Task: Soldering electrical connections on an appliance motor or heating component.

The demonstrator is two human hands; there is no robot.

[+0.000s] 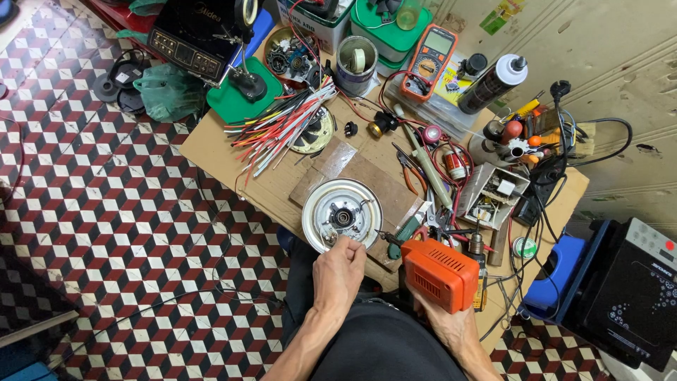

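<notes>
A round silver metal plate with a dark hub and small fittings in its middle lies on a wooden board at the near edge of the workbench. My left hand grips the plate's near rim with closed fingers. My right hand holds an orange electric drill by its handle, to the right of the plate. The drill's bit points left, its tip close to the plate's right rim; whether it touches cannot be made out.
A cardboard-topped bench carries a bundle of coloured wires, an orange multimeter, a dark spray can, pliers, a tape roll and an open box of parts. Induction cookers stand at back left and right.
</notes>
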